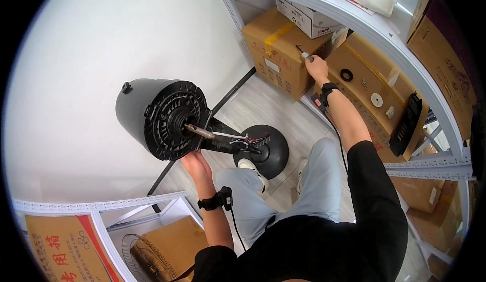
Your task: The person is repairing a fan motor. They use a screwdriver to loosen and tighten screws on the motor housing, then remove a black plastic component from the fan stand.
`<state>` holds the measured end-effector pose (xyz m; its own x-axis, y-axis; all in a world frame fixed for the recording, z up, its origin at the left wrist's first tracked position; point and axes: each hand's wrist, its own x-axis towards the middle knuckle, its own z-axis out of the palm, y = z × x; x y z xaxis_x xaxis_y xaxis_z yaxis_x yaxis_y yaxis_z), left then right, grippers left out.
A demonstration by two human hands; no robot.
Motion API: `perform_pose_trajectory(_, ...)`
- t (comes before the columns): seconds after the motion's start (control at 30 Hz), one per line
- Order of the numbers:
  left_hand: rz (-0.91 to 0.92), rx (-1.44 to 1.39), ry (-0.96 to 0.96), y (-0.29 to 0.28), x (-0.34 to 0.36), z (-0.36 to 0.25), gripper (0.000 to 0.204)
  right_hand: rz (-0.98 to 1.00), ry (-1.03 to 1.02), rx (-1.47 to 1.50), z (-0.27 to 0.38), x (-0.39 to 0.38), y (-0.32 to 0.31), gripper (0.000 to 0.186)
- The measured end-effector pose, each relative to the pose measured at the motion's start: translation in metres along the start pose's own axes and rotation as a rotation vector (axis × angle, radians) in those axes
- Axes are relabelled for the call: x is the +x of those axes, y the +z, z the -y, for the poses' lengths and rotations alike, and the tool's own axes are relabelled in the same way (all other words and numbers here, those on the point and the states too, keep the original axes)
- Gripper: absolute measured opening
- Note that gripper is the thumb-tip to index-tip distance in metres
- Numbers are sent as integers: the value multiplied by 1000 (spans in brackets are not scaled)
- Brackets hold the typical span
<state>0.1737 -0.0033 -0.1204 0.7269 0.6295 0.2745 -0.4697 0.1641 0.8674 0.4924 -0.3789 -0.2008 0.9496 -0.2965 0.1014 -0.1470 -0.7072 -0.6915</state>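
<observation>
Both hands are busy: the left hand cups the underside of the black fan motor housing at nine o'clock, while the right hand is closed around a screwdriver at one o'clock. Beside it sits a brown carton with yellow tape and a white label, a white box on top.

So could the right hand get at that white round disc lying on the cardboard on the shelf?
Probably yes. The right hand is already stretched out over the shelf, gripping a screwdriver, and the white disc lies uncovered on the cardboard sheet beside that forearm. Nothing blocks it, though the hand is occupied.
</observation>
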Motion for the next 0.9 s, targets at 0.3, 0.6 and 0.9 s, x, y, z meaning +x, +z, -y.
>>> perform_pose_trajectory(0.3,-6,31,-15,-3,0,7,39,-9,8,-29,-5,7,3,45)
perform_pose_trajectory(0.6,-59,115,57,1,-7,5,37,1,-26,40,3,-12,-6,46)
perform_pose_trajectory(0.9,-365,485,341,23,-37,-18,11,138,-343,255,31,-111,-105,40)
